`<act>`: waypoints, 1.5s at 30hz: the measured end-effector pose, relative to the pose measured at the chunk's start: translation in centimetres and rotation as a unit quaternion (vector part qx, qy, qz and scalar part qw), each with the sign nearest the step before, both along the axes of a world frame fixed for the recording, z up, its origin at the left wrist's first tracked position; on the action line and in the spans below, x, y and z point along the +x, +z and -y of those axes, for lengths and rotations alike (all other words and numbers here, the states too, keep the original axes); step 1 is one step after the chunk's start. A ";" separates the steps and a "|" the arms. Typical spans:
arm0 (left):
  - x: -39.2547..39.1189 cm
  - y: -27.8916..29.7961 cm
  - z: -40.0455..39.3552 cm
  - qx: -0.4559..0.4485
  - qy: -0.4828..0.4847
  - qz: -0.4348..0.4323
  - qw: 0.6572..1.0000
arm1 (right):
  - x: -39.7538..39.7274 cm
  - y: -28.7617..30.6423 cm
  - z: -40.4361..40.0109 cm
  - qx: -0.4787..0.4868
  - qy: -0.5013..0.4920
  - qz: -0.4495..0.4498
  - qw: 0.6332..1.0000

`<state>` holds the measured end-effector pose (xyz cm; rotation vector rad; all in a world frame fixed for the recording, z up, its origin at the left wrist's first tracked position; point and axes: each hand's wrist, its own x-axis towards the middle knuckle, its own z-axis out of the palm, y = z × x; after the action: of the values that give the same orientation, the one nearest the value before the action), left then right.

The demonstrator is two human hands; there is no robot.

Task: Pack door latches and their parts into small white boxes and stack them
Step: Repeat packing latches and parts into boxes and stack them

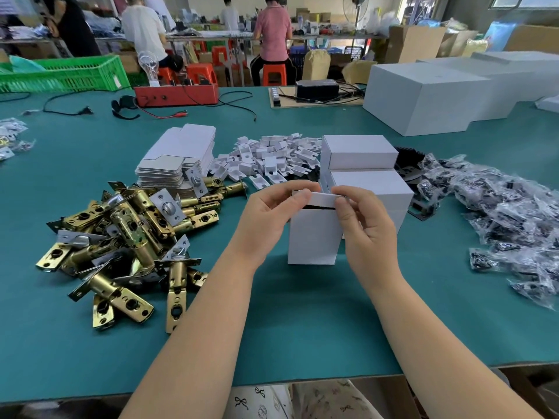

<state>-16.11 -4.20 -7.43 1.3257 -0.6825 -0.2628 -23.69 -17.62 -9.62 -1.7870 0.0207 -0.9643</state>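
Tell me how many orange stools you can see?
4, all in the background: one and another behind the red tray, one further back, one under a seated worker. Others may be hidden.

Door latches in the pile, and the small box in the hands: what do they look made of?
Door latches: metal, apparently brass-plated bodies with silvery faceplates; they shine and reflect. Small white box: thin matte white cardboard, its lid flap bending under the left hand and right hand.
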 end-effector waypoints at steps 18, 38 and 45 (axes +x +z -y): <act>-0.2 0.2 0.2 0.012 0.059 0.092 0.994 | 0.4 0.3 0.3 -0.017 -0.011 0.002 1.000; 0.2 0.9 -1.0 0.066 0.005 0.113 0.991 | 0.3 -0.6 0.8 -0.123 -0.023 0.028 0.992; 0.5 1.0 -1.6 0.093 -0.036 0.076 0.992 | 0.1 -1.3 0.8 -0.169 -0.055 0.029 0.984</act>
<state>-15.58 -2.58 -6.46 1.5122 -0.8520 -0.2910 -23.55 -18.39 -10.88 -2.0837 -0.0858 -1.1517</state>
